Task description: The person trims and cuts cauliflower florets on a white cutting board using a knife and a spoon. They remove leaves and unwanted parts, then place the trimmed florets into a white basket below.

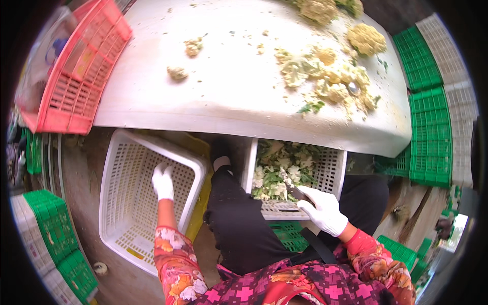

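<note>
My left hand (163, 182), in a white glove, is over the white plastic basket (110, 198) at the left; nothing shows in it, and its fingers look extended. In my right hand (324, 209), also white-gloved, is a knife (292, 188), its blade pointing up and left over a second white basket (339, 171). That basket holds cauliflower leaves and trimmings (280, 171). On the white-covered table in front lie cut cauliflower florets (328, 74), a whole cauliflower head (366, 39) and two small florets (177, 73) further left.
A red plastic crate (78, 72) stands at the table's left end. Green crates (431, 133) are stacked at the right, and more (53, 228) at the lower left. The table's front edge (228, 126) overhangs the baskets. My legs (240, 217) are between and beside the baskets.
</note>
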Motion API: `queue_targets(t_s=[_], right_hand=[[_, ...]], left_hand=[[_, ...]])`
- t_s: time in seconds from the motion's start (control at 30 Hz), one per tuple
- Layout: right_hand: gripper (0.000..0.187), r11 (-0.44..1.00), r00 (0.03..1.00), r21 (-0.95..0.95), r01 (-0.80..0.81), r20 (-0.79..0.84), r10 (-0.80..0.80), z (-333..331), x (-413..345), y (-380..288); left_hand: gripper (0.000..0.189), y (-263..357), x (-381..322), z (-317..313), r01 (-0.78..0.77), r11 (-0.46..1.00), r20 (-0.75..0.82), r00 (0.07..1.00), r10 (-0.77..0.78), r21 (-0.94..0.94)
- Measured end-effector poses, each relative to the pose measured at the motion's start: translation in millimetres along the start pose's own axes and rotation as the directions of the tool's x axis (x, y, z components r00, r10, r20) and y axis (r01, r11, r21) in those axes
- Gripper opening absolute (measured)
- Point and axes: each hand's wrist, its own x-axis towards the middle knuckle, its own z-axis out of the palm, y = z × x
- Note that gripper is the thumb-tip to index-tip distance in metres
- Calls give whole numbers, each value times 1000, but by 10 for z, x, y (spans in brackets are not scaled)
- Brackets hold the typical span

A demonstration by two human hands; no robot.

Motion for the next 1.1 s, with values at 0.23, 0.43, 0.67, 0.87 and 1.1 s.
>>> queue_targets(t_s=[0.23,0.43,0.67,0.87,1.1], right_hand=[[44,998,982,37,60,176,-65,-479,239,70],[42,984,984,-36,174,36,-173,-607,348,357],[40,965,971,-156,210,-78,-224,-541,187,594],[40,982,964,-60,180,-189,-189,-621,113,708],[45,975,989,217,47,-146,-16,-802,244,574]], left_hand=[[38,1324,-808,-299,-147,982,-133,982,132,-117],[38,3256,-1341,830,-562,813,370,731,573,-150],[58,3811,-528,2420,-602,744,379,786,488,290],[39,3573,-486,2521,33,951,490,862,128,-307],[31,3287,-795,1931,469,602,656,745,124,-646]])
